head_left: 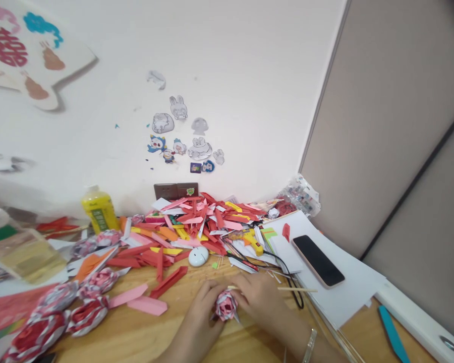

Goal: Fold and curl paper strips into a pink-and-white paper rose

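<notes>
Near the front of the wooden table, a small round paper flower [226,305] in pink, white and dark red folds sits between my two hands. My left hand [201,316] is closed around its left side, with the thumb below. A thin wooden stick [298,290] passes under the fingers of my right hand [260,298], which is closed on it and touches the flower's right side. The stick's short left end shows just above the flower. Beyond my hands lie folded red paper strips [169,281] and pink paper strips [147,305].
A heap of folded paper strips [208,222] spreads along the wall. A yellow glue gun [252,241] with a black cord, a white earbud case [199,256] and a phone [318,259] lie beyond my hands. Finished paper flowers [87,313] and two bottles [99,209] stand left.
</notes>
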Motion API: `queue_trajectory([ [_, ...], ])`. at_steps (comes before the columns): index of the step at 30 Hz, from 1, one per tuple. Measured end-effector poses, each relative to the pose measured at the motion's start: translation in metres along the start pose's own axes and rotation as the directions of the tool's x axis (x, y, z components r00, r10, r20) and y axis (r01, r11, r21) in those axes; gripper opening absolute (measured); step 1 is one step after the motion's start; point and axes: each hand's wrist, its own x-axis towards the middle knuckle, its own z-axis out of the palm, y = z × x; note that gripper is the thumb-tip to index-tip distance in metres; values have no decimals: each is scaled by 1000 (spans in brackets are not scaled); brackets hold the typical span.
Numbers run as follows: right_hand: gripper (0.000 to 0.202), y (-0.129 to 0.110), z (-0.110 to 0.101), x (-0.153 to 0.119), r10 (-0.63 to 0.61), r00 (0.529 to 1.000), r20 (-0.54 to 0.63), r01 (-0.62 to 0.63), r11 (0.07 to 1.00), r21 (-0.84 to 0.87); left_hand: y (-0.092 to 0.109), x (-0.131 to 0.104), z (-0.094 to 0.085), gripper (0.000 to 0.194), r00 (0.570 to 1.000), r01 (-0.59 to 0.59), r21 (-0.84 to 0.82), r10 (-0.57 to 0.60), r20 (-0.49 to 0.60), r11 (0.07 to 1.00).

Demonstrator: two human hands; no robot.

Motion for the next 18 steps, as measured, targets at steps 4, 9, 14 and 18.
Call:
queue_trajectory([
  [4,26,-2,-2,-1,-25,999,-46,25,1000,1,2,0,-1,38,1000,10,21,-10,23,1000],
  [9,28,-1,8,-3,-27,996,-89,30,999,22,2,0,-1,37,999,12,36,-13,31,999],
  [14,29,0,15,-4,15,994,-107,-2,992,125,3,0,-1,35,999,18,32,-19,31,999],
  [18,20,0,17,-5,20,996,-91,-6,990,143,3,0,-1,39,1000,10,37,-10,23,999],
])
